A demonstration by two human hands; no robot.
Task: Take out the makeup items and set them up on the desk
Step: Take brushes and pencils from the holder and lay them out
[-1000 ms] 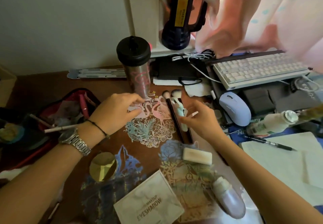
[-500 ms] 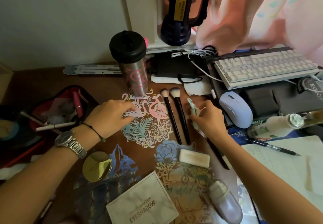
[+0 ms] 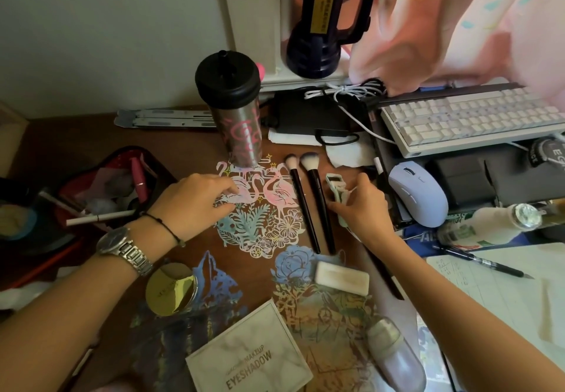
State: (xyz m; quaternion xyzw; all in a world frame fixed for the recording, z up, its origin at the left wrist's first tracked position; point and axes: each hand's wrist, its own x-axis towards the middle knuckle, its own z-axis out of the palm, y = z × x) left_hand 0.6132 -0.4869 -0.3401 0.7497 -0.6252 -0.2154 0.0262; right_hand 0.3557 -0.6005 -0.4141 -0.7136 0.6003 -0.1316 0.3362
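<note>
Two black-handled makeup brushes lie side by side on the brown desk. Just right of them my right hand grips a pale green eyelash curler, holding it low over the desk. My left hand rests with its fingertips on the flamingo paper cutout. Nearer me lie a gold round compact, a marble eyeshadow palette, a white bar-shaped case and a lilac bottle. The red-lined makeup bag sits open at the left, with a white pencil across its rim.
A black-lidded tumbler stands behind the cutout. To the right are a lilac mouse, a white keyboard, a white bottle on its side, a pen and paper. Cables and a dark flashlight sit at the back.
My right hand picked up the green eyelash curler and shifted it right of the two brushes, which now lie uncovered. My left hand stayed on the cutout.
</note>
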